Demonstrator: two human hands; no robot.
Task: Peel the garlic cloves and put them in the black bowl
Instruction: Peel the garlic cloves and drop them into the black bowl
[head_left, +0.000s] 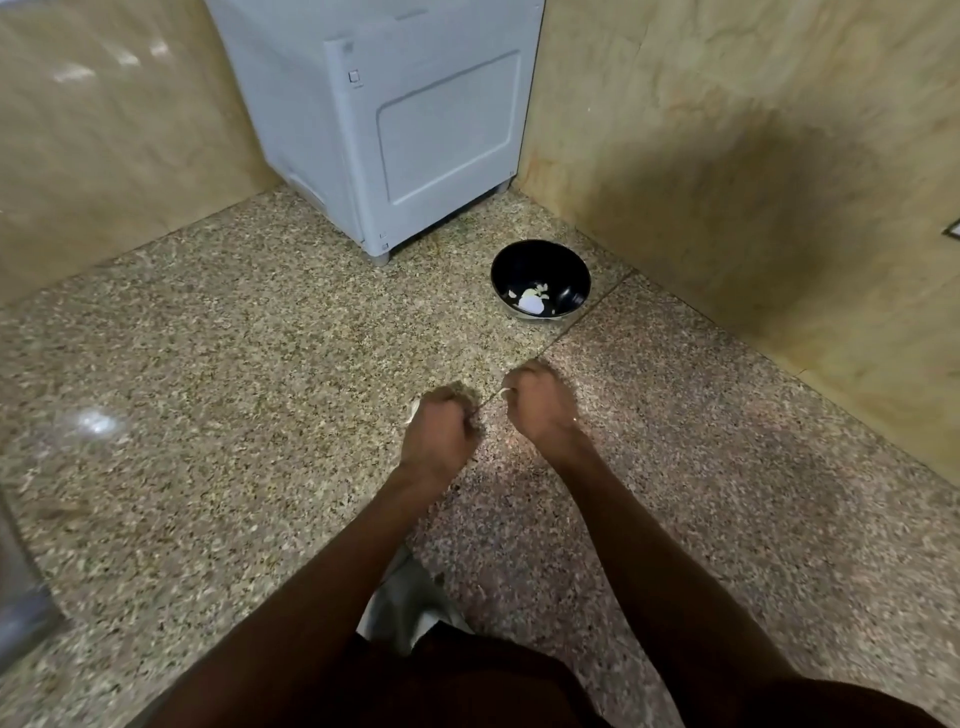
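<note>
Both hands are curled over the speckled counter: the left hand and the right hand each pinch something pale, probably garlic or its skin, though blur hides which. The black bowl sits beyond them near the grey appliance, with a few pale pieces inside. This looks like mid-peel; next the skin must come off and the clove go forward into the bowl

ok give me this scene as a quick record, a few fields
surface: speckled stone counter
bowl: black bowl near the corner, a few pale garlic pieces inside
left hand: curled, something pale at its fingertips
right hand: curled, pale scrap at its fingers
hands vs bowl: apart, hands nearer the person
behind: white appliance
</note>
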